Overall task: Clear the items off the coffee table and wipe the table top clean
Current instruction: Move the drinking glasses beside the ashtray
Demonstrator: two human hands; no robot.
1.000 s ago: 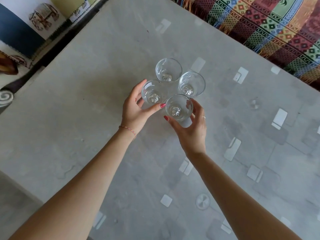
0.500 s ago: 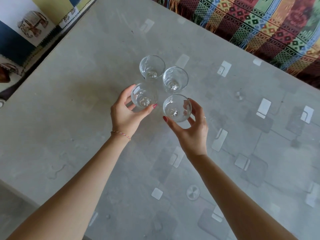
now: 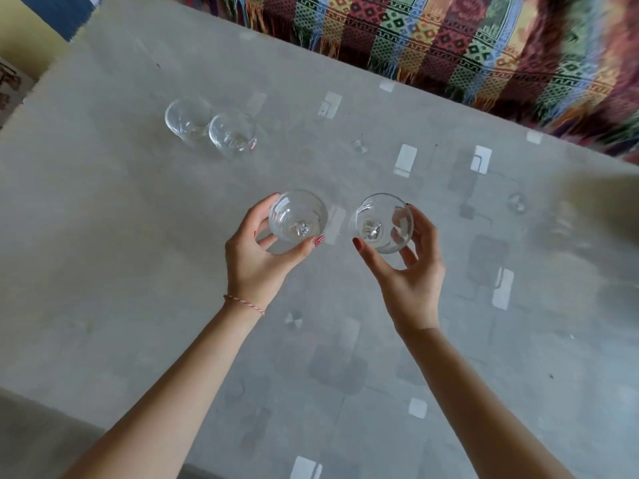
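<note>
Holding one clear glass apiece, the person's hands sit mid-scene above the grey patterned desk (image 3: 103, 236). The left hand (image 3: 257, 257) wraps thumb and fingers round the side of the left glass (image 3: 298, 217); the right hand (image 3: 411, 271) does the same with the right glass (image 3: 383, 223). Each grip is clasped round the wall below the rim, which keeps both glasses upright, mouths up. The pair appear raised off the desk, a little apart so they do not knock together. Two more glasses (image 3: 211, 127) stand touching each other at the far left of the desk, untouched. A fringed woven blanket (image 3: 466, 43) lies along the far edge. Judging by this, clearing is under way and wiping has not begun.
</note>
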